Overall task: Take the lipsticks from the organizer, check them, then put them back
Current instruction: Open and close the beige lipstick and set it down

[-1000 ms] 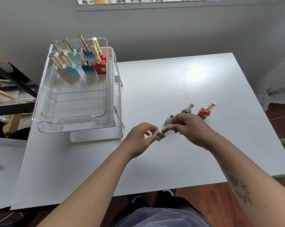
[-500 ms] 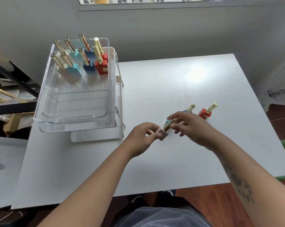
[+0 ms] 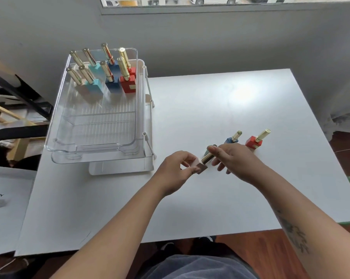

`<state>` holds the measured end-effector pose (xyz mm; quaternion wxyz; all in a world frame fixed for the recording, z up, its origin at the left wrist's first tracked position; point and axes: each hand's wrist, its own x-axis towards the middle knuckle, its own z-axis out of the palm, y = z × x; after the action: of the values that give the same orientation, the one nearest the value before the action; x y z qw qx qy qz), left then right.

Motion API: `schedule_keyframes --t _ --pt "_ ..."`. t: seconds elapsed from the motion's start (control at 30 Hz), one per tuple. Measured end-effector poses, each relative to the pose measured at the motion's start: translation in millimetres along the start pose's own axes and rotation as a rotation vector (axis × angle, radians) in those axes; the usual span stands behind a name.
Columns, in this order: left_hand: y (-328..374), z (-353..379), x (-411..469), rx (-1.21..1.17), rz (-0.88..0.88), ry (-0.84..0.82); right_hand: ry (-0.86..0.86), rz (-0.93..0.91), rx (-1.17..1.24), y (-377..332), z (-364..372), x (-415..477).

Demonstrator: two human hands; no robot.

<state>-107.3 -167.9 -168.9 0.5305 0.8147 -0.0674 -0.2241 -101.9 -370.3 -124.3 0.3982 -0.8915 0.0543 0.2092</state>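
I hold a pale pink lipstick [image 3: 202, 165] with a gold cap over the table's middle. My left hand [image 3: 178, 171] pinches its square base. My right hand [image 3: 233, 159] grips the gold cap between thumb and fingers. Behind my right hand stand three lipsticks on the table: a teal one [image 3: 207, 151] mostly hidden, a blue one [image 3: 231, 139] and a red one [image 3: 254, 142]. The clear plastic organizer [image 3: 97, 146] sits at the table's left, with several gold-capped lipsticks [image 3: 109, 77] upright at its far end.
The white table [image 3: 220, 105] stretches to the right and front. A white sheet with print [image 3: 7, 202] lies at the left. Wooden and dark items [image 3: 13, 117] crowd the floor beyond the left edge. A grey wall [image 3: 210, 41] backs the table.
Both hands stay on the pink lipstick. My right hand's fingers have shifted along the gold cap, and the lipstick has tilted slightly.
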Motion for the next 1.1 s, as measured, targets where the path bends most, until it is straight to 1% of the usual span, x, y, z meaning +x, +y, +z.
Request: schedule_keyframes --t 0.17,0.3,0.43,0.57,0.63,0.77,0.93,1.1 --pt "-7.9 -5.2 -0.9 0.019 -0.027 0.019 -0.037 -0.064 0.175 2.2 -3.2 -3.9" --pt "-8.3 -5.8 -0.9 0.025 -0.034 0.006 -0.034 -0.066 0.134 1.1 -2.8 -0.1" --pt "-9.8 -4.1 -0.4 0.035 -0.026 -0.011 -0.092 -0.081 0.091 2.0 -5.5 2.0" --pt "-11.4 -1.5 -1.1 0.039 -0.026 -0.028 -0.069 -0.095 0.026 2.2 -3.2 3.2" --pt "-13.1 -1.3 -1.6 0.036 -0.037 -0.042 -0.087 -0.092 0.0 3.4 -1.3 3.4" --pt "-16.1 -4.8 -3.4 0.035 -0.073 -0.058 -0.139 -0.078 0.054 3.4 0.8 1.9" --pt "-17.3 -5.1 -1.6 0.029 -0.081 -0.063 -0.084 -0.093 0.037 2.5 9.4 1.8" --pt "-22.4 -3.9 -1.7 0.008 -0.093 -0.051 -0.086 -0.095 -0.003 3.3 16.6 3.0"
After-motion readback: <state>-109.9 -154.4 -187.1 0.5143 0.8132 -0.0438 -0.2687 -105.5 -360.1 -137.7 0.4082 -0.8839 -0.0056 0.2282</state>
